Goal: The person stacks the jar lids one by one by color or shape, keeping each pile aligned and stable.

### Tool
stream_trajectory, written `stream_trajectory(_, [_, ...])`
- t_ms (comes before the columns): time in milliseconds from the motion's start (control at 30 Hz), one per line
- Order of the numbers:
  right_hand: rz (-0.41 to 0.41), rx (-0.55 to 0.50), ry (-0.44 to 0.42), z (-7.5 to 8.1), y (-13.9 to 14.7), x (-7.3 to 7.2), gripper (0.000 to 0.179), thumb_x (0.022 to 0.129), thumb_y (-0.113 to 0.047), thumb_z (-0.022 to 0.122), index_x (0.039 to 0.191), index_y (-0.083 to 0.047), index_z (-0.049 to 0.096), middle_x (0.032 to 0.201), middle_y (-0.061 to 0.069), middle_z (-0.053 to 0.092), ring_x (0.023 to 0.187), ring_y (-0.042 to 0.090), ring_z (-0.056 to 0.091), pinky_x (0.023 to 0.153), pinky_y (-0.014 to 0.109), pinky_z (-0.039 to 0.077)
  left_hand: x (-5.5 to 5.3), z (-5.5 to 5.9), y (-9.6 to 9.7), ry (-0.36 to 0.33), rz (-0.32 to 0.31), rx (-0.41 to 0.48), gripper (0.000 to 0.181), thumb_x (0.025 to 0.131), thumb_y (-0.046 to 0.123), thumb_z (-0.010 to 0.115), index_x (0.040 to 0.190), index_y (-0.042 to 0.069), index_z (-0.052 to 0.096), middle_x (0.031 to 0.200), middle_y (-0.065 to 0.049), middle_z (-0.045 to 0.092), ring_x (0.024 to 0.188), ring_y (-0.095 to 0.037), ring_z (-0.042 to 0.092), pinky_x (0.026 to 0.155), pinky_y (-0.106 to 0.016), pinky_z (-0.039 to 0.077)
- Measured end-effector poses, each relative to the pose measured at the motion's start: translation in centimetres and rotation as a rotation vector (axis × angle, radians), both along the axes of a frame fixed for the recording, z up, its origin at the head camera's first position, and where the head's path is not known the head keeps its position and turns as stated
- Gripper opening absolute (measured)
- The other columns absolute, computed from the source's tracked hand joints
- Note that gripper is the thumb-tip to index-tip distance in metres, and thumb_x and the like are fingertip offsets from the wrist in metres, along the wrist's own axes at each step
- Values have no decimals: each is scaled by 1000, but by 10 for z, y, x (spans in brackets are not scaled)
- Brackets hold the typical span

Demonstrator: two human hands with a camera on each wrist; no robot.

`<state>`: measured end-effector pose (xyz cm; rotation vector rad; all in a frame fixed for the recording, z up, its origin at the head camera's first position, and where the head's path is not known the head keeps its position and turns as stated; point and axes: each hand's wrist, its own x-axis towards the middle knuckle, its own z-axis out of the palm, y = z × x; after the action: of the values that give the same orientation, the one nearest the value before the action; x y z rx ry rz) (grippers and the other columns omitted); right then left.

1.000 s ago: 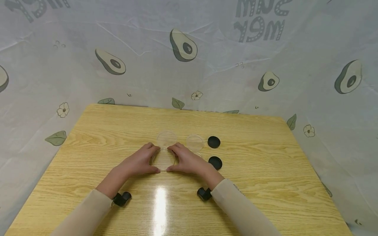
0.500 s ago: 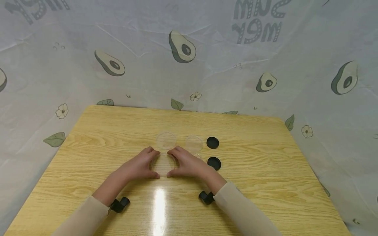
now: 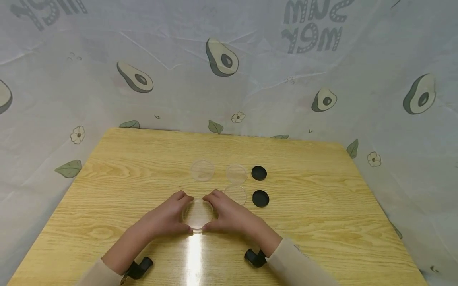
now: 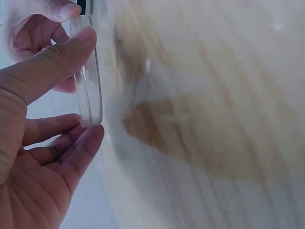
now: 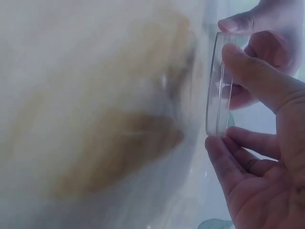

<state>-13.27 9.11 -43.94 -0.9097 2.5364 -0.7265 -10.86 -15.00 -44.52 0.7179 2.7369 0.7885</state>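
A clear, round petri dish [image 3: 198,215] is between both hands near the middle of the table, overlapping the bright glare at its near edge. My left hand [image 3: 171,216] grips its left side, thumb at the near rim and fingertips at the far rim. On the opposite side, my right hand [image 3: 227,214] holds it the same way. Both wrist views show the petri dish edge-on, with a line between two nested layers along its side wall [image 4: 89,90]. In the right wrist view, fingertips [image 5: 233,51] press on the rim of the dish.
Beyond the hands lie a clear disc [image 3: 202,171], a second clear disc [image 3: 236,174] and a clear round dish [image 3: 236,195]. To their right are two black round pieces, one farther back [image 3: 259,173] and one nearer [image 3: 260,198]. A printed cloth [image 3: 171,87] hangs behind the wooden table [image 3: 315,222].
Both hands have drawn the petri dish toward the person, away from the clear disc behind it. More of the clear dish and the nearer black piece at the right now shows.
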Motion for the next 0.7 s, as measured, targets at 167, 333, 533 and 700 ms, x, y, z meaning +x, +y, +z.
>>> stream_trajectory(167, [-1,0,4,-1,-1,11,78,85,-46,87,145,-9,56,137,3,57,117,11,56,105,29,52,10,1,-1,20,-24,-3,85,72,30,97,138,-6,58,119,-10,59,105,-19,60,90,-40,57])
stream_trajectory(333, [16,-1,12,-1,-2,16,77,84,-47,87,144,-9,57,135,3,58,115,10,55,101,27,52,18,0,-4,40,-34,-7,83,73,31,97,136,-7,59,117,-9,59,100,-15,57,86,-36,56])
stream_trajectory(533, [28,17,53,-5,-4,20,76,84,-46,87,142,-7,57,133,3,58,113,10,55,101,26,52,22,-4,-4,32,-23,0,79,75,31,95,136,-5,59,118,-8,59,103,-15,57,87,-36,57])
stream_trajectory(700, [27,24,73,-8,-5,22,79,84,-45,88,144,-5,54,134,5,56,119,12,56,106,28,52,24,-8,-3,60,-13,2,79,74,29,96,135,-4,59,118,-8,58,103,-15,57,88,-37,57])
